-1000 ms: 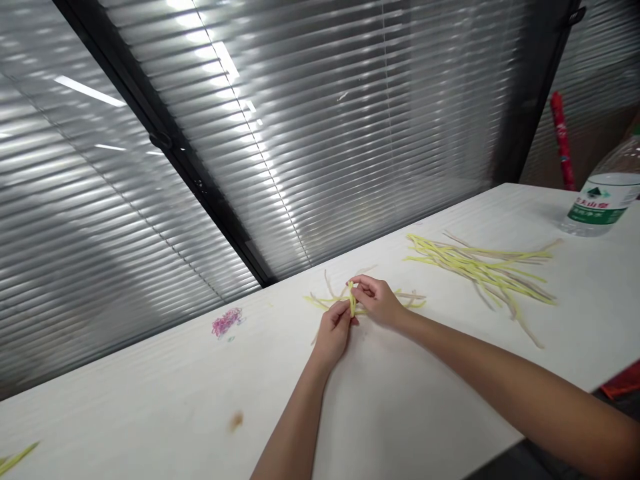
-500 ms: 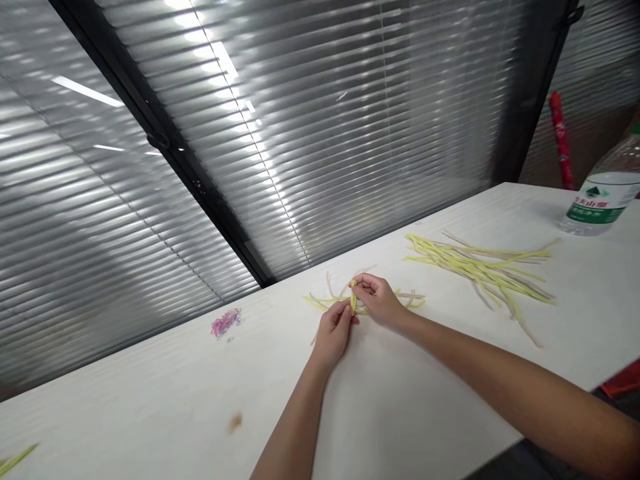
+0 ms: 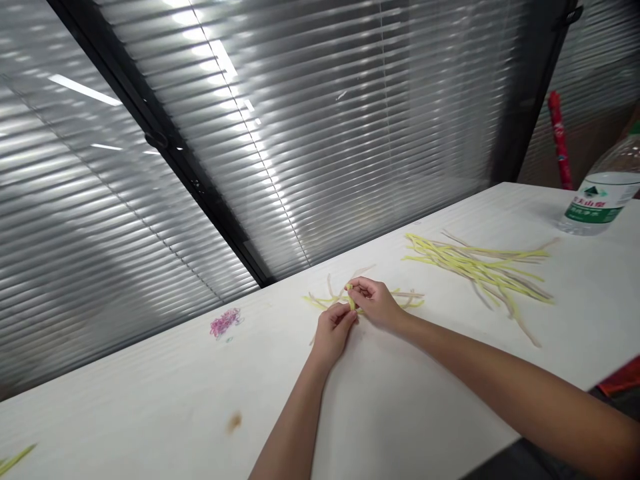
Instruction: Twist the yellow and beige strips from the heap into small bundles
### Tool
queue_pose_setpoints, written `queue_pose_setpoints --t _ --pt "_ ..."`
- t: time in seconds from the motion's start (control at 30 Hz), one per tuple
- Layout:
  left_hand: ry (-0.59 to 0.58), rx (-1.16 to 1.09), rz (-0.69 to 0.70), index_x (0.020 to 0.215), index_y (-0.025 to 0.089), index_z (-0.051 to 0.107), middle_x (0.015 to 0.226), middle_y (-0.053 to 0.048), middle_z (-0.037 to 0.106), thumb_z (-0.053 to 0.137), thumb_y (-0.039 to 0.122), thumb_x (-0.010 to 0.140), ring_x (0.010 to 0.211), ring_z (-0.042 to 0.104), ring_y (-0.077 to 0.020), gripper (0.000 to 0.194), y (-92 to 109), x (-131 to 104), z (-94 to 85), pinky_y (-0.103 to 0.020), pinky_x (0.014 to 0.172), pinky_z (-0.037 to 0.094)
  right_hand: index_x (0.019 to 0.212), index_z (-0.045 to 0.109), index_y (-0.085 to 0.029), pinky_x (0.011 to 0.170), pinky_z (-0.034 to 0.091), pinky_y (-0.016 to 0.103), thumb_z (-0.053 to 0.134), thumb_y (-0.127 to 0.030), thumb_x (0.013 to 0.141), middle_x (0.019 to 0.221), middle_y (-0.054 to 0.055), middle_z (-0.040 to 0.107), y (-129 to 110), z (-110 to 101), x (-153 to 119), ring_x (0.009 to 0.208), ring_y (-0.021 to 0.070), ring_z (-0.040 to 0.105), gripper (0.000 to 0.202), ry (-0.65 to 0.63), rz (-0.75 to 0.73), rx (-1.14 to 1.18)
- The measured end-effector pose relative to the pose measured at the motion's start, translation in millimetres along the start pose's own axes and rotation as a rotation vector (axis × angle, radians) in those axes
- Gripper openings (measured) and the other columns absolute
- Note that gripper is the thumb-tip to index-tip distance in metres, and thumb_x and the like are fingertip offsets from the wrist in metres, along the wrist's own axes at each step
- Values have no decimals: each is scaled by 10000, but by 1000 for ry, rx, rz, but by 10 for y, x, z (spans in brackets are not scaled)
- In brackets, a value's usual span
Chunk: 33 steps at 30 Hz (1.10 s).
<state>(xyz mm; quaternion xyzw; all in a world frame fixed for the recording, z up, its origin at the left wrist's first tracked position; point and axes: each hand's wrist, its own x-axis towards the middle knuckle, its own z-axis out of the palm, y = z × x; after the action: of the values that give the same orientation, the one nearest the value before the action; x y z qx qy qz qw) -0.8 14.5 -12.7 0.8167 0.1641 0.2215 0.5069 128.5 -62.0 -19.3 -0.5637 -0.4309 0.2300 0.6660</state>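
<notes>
My left hand [image 3: 334,331] pinches the lower part of a short yellow strand [image 3: 352,303], like a soft cord or pipe cleaner. My right hand [image 3: 373,300] grips the same strand higher up, where its top looks bent over between thumb and fingertips. Both hands are close together just above the table, and the fingers hide part of the strand. Behind and beside them, several loose yellow and beige strands [image 3: 411,298] lie spread on the white surface.
To the right lies a larger bundle of yellow and beige strands [image 3: 475,267]. A clear bottle with a green and white label [image 3: 595,203] stands at the far right. Small pink loops [image 3: 225,323] sit at left on the white table [image 3: 175,387]. Glass with blinds [image 3: 320,133] borders the back.
The top of the yellow strand now looks folded over in my right fingers, where it stood straighter before. My left thumb has shifted slightly upward and to the right along it.
</notes>
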Motion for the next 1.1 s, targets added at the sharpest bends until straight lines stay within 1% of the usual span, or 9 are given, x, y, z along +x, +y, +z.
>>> queue_pose_setpoints --t 0.13,0.2,0.3,0.4,0.57,0.7,0.8,1.0,1.1 --pt "113 -183 -109 850 150 696 800 -57 624 607 363 800 762 532 -152 236 -10 5 26 -257 743 388 1036 568 -161 599 408 244 544 -364 820 664 -20 527 -35 -33 36 597 109 501 297 21 4 -29" --pt "158 -334 -166 927 154 702 818 -56 630 653 370 761 757 538 -145 277 -17 7 34 -251 740 397 1021 573 -164 572 388 242 517 -347 823 639 -25 520 -36 -65 55 565 107 472 275 36 35 -99" --pt "152 -495 -182 931 162 705 797 -41 614 658 352 757 762 525 -131 262 -42 5 30 -240 749 394 969 588 -174 580 390 245 502 -284 803 671 -9 576 -23 -119 60 600 123 522 217 -60 82 -257" --pt "119 -520 -129 894 159 714 797 -35 589 614 297 782 753 490 -118 204 -73 -3 20 -227 729 377 977 615 -193 714 408 296 510 -280 801 843 27 657 -27 -171 47 777 168 587 223 -185 -37 -561" --pt "104 -379 -37 866 171 737 795 -34 550 562 327 829 754 465 -117 237 -50 -35 22 -230 698 353 991 631 -183 887 299 375 592 -287 753 977 43 666 -65 -248 51 950 206 554 263 -294 -258 -940" --pt "147 -350 -51 834 158 738 746 -30 527 584 345 814 699 441 -102 243 -11 -47 26 -228 654 337 829 653 -197 885 230 412 537 -268 797 918 25 664 -71 -261 58 947 200 515 140 -186 -286 -1045" --pt "174 -396 -127 823 138 728 707 -24 519 624 354 780 652 425 -82 244 -27 -26 28 -215 620 329 719 629 -184 851 213 421 519 -244 801 913 25 655 -64 -238 55 905 194 497 150 -123 -311 -1102" --pt "306 -629 -234 981 119 641 804 -40 590 712 351 700 683 522 -92 371 -73 55 38 -209 614 404 867 597 -175 851 204 404 412 -241 932 904 40 657 -36 -199 79 883 183 517 207 -63 -433 -1152" --pt "399 -784 -278 1032 140 570 893 -50 601 723 386 701 688 569 -100 440 -45 84 31 -217 604 447 898 598 -187 823 219 363 396 -251 965 865 11 666 -30 -194 94 803 140 542 222 -105 -489 -1103"
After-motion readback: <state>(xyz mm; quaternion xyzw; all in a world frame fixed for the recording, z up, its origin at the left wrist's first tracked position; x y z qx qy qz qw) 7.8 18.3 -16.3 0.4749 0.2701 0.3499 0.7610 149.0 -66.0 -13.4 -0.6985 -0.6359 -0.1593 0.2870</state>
